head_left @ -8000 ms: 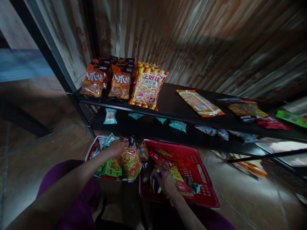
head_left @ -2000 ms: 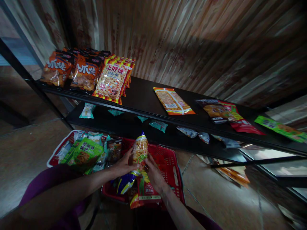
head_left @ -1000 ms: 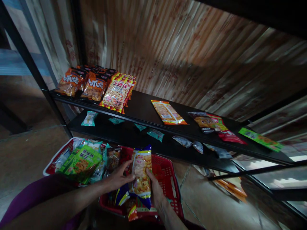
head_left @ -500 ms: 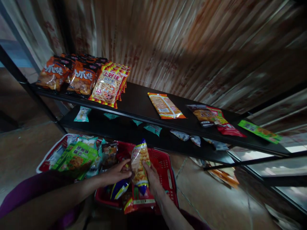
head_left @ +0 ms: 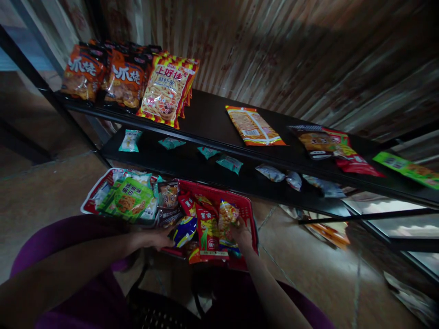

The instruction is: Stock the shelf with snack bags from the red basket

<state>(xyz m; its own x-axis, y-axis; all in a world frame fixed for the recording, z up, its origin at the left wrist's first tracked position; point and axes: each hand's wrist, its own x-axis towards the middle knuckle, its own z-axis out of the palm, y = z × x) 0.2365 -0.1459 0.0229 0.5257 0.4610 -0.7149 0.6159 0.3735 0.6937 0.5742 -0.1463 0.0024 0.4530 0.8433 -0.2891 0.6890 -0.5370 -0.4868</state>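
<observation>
My right hand (head_left: 243,232) is closed on a yellow snack bag with a blue end (head_left: 227,222), low inside the red basket (head_left: 247,211). My left hand (head_left: 155,238) rests at the basket's near left edge, next to a blue and yellow packet (head_left: 184,230); its fingers look curled, and I cannot make out anything in them. A red packet (head_left: 207,230) stands between the two hands. More snack bags fill the basket.
A second basket (head_left: 92,200) to the left holds green bags (head_left: 129,203). Above is a black shelf (head_left: 210,119) with orange bags (head_left: 125,82), a striped bag (head_left: 166,90) and flat packets (head_left: 253,127). Small teal packets (head_left: 229,162) lie on the lower shelf. Tiled floor lies to the right.
The yellow bag, held upright between both hands above the basket, has gone down into the basket in my right hand. My left hand has let go and dropped to the basket's edge.
</observation>
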